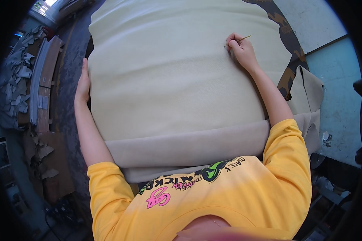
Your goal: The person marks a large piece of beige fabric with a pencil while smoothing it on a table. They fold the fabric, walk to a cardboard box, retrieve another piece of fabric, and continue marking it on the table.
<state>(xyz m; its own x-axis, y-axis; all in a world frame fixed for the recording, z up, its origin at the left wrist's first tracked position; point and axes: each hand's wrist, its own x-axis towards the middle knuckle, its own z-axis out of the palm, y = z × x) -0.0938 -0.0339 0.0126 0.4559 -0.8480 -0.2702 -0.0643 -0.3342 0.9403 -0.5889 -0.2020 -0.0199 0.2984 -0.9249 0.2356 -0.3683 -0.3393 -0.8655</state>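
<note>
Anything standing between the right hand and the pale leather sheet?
Nothing visible does: the right hand pinches a thin stick over the upper right of the pale leather sheet, with no other object in between.

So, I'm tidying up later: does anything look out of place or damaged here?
Mainly the grey scraps at far left: they lie in a jumbled heap, with loose pieces strewn untidily below. The cream leather hide shows soft ripples but no obvious tear.
</note>
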